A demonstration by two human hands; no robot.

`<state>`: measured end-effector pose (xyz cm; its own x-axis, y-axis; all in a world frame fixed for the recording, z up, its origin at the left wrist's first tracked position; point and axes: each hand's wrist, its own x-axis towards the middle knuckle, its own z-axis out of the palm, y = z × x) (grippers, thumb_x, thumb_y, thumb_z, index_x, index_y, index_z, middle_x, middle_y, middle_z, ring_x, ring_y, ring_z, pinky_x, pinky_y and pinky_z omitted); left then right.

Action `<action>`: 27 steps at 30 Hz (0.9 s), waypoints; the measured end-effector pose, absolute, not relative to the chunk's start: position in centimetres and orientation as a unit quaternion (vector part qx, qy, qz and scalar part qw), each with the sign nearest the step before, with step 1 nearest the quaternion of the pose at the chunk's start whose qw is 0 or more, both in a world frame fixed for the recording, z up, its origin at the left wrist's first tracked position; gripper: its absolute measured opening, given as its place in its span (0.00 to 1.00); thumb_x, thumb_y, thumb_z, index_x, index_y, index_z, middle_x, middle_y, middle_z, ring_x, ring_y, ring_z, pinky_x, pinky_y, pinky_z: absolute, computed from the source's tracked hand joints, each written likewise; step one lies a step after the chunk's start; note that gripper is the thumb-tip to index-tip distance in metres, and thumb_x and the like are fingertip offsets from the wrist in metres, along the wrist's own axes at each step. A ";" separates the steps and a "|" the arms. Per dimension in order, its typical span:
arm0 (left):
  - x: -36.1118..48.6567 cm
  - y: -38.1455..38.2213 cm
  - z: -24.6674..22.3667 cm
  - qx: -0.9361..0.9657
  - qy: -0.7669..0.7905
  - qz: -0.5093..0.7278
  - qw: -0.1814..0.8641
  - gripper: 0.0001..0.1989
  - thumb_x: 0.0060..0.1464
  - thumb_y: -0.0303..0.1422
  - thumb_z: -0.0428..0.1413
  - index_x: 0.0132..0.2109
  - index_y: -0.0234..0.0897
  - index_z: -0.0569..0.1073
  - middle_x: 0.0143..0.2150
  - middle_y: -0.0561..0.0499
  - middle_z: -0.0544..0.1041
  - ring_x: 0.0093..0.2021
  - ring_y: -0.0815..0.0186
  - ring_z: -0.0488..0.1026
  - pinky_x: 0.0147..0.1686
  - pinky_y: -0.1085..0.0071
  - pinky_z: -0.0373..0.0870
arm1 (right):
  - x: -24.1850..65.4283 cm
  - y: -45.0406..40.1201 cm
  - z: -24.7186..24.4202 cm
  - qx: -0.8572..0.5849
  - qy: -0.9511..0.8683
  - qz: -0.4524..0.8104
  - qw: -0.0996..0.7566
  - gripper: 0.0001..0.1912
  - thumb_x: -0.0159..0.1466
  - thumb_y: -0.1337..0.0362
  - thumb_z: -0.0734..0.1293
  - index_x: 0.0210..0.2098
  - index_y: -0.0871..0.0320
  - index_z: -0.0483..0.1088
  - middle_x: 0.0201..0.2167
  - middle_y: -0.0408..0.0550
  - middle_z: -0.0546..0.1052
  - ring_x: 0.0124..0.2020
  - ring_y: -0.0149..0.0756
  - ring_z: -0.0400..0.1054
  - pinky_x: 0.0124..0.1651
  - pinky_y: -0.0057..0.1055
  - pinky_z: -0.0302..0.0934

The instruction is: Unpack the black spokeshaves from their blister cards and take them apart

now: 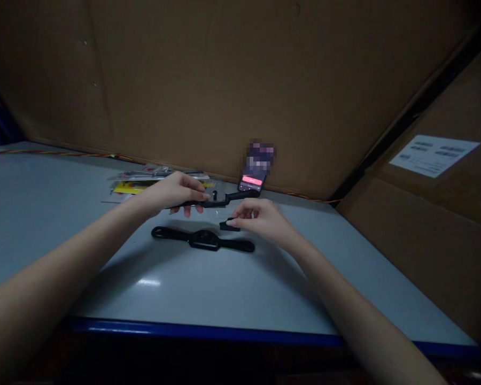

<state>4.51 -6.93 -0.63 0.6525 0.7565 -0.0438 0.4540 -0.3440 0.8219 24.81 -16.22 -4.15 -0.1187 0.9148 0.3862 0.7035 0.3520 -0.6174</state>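
My left hand [180, 193] is closed around one handle of a black spokeshave [216, 203], raised over the table, its other handle pointing right. A small knob stands up at the middle of this tool. Between the thumb and fingers of my right hand [256, 216] is a small flat black piece [230, 224], perhaps a spokeshave part, held apart from the tool and just below it. Nearer to me, a second black spokeshave [204, 240] lies flat on the white table [208, 289], touched by neither hand.
Behind my left hand lie several clear plastic packets [124, 187] with a yellow card. A phone [257, 167] leans on the cardboard wall [208, 80] at the back. Twisted wires [72, 154] run along that wall. To the right stands cardboard with a white label [433, 155]. A blue edge [192, 329] borders the table's front.
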 end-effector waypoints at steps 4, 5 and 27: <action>4.7 -7.1 -0.9 0.807 0.374 0.155 0.431 0.15 0.46 0.41 0.59 0.36 0.33 0.74 0.30 0.47 0.78 0.17 0.73 0.67 0.11 0.80 0.52 | 24.3 -16.8 -3.6 -0.538 -0.699 0.107 0.459 0.07 0.52 0.61 0.71 0.25 0.58 0.72 0.19 0.39 0.68 0.21 0.26 0.57 0.23 0.26 0.50; 4.9 -7.3 -0.9 0.808 0.372 0.147 0.433 0.15 0.46 0.41 0.59 0.37 0.33 0.74 0.30 0.47 0.78 0.18 0.73 0.68 0.11 0.80 0.52 | 24.2 -16.8 -3.6 -0.535 -0.695 0.076 0.474 0.07 0.52 0.61 0.71 0.25 0.58 0.72 0.20 0.40 0.68 0.22 0.27 0.58 0.24 0.26 0.51; 5.5 -8.8 -1.3 0.787 0.306 0.091 0.528 0.12 0.49 0.34 0.52 0.40 0.33 0.73 0.29 0.47 0.78 0.17 0.71 0.68 0.12 0.79 0.52 | 24.3 -16.3 -4.1 -0.503 -0.746 0.109 0.423 0.10 0.55 0.63 0.69 0.37 0.55 0.69 0.34 0.42 0.72 0.31 0.28 0.66 0.31 0.25 0.60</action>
<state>5.50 -8.77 -1.31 0.7959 0.5782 -0.1796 0.3852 -0.2547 0.8870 24.27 -16.29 -4.09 -0.1361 0.8424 0.5213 0.6578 0.4703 -0.5883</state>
